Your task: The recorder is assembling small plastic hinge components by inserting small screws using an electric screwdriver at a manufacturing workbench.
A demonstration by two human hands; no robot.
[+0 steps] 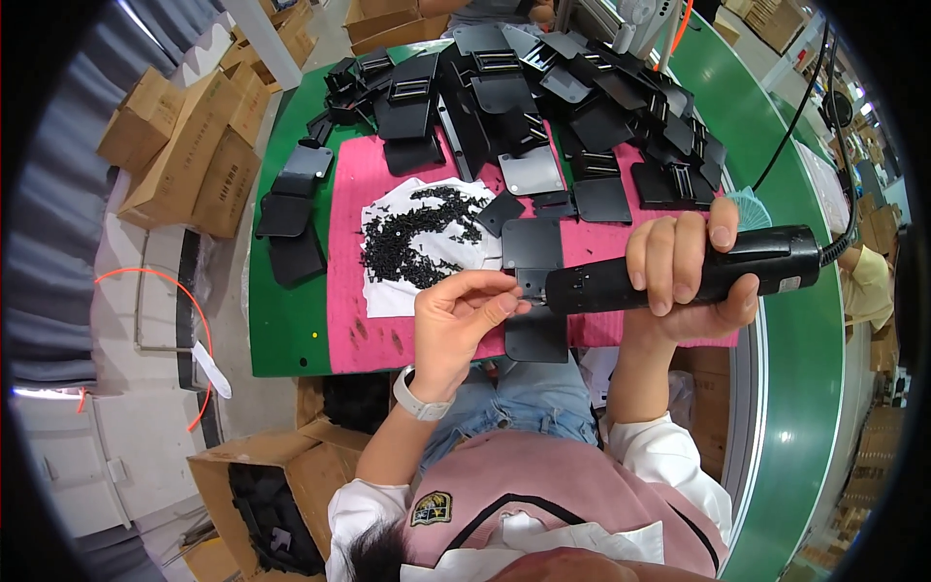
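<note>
A black electric screwdriver [713,276] lies level in my right hand [684,257], with the fingers wrapped over its body and the tip pointing left. Thumb and forefinger of my left hand [458,315] are pinched together right at the screwdriver's bit. Whatever small thing they hold there is too hidden to make out. Under the tip is a black metal bracket with flat plates [536,339], lying at the near edge of the pink mat [407,351]. A heap of small black screws [398,247] is spread on a white cloth [383,303] beyond my left hand.
Black brackets [504,92] are piled across the far side of the green table [291,344]; several more plates [296,252] lie at its left. The screwdriver's cable [842,213] runs up at right. An open cardboard box [218,475] with black items stands lower left. Another person sits opposite.
</note>
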